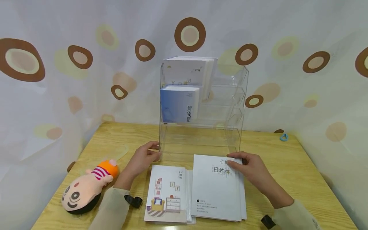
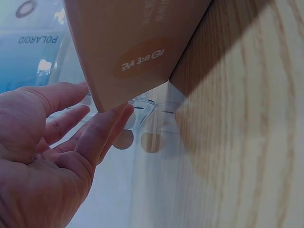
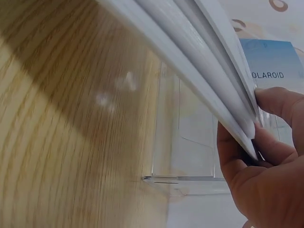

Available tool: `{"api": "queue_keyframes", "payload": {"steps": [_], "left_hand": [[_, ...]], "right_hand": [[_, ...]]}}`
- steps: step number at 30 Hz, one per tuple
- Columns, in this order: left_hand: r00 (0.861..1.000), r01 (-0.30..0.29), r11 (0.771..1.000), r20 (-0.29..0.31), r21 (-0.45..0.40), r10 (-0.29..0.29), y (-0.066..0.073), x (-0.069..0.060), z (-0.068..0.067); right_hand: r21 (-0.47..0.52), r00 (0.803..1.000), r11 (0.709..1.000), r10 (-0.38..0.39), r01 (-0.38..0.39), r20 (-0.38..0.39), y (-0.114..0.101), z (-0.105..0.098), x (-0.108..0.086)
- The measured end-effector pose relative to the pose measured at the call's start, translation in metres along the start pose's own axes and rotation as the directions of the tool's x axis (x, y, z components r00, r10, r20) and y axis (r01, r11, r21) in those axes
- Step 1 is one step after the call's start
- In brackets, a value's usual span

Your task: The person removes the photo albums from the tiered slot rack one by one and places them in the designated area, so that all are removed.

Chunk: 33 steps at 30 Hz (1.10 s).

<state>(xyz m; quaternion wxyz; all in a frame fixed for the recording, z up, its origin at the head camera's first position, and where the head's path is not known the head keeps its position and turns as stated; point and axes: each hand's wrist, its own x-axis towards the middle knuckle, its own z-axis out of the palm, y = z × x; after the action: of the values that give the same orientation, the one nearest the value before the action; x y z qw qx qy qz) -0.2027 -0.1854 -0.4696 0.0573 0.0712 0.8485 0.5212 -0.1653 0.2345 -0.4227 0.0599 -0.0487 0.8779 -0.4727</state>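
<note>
In the head view my left hand (image 1: 145, 159) is beside the lower left edge of the clear rack (image 1: 201, 139), fingers loosely bent; whether it touches the rack is unclear. In the left wrist view, a brown book cover (image 2: 137, 52) overlaps the fingertips of that hand (image 2: 52, 137). Below it in the head view lies a white book with a furniture drawing (image 1: 166, 191). My right hand (image 1: 254, 171) grips the upper right corner of white books (image 1: 217, 188), thumb on top. The right wrist view shows their edges (image 3: 190, 61) between the thumb and fingers of that hand (image 3: 266, 156).
The rack holds a blue POLAROID book (image 1: 176, 105) and a white book (image 1: 184, 72) above it, both on the left side. A plush doll (image 1: 89, 188) lies at the table's left. A small blue object (image 1: 284, 137) sits at the back right.
</note>
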Motion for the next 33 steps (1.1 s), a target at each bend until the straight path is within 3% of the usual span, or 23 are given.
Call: {"api": "queue_keyframes", "payload": {"steps": [9, 14, 20, 26, 33], "left_hand": [[1.0, 0.007, 1.0, -0.012, 0.0, -0.007, 0.001, -0.001, 0.001], [0.999, 0.029, 1.0, -0.016, -0.002, -0.029, 0.0, -0.003, 0.003], [0.999, 0.028, 0.999, -0.014, -0.018, -0.029, -0.001, -0.002, 0.004], [1.0, 0.027, 0.999, -0.012, -0.017, -0.027, -0.001, -0.001, 0.004], [1.0, 0.019, 1.0, -0.023, -0.002, -0.019, 0.0, 0.0, 0.001]], "right_hand": [[0.029, 0.996, 0.999, 0.031, -0.033, 0.083, 0.015, 0.006, 0.013], [0.004, 0.993, 1.0, 0.002, -0.002, 0.114, 0.025, 0.012, 0.015], [-0.033, 0.992, 0.998, -0.043, 0.048, 0.115, 0.029, 0.018, 0.014], [-0.031, 0.992, 1.0, -0.001, 0.005, 0.125, 0.03, 0.025, 0.013], [-0.056, 0.99, 0.998, -0.017, 0.025, 0.139, 0.029, 0.028, 0.017]]}}
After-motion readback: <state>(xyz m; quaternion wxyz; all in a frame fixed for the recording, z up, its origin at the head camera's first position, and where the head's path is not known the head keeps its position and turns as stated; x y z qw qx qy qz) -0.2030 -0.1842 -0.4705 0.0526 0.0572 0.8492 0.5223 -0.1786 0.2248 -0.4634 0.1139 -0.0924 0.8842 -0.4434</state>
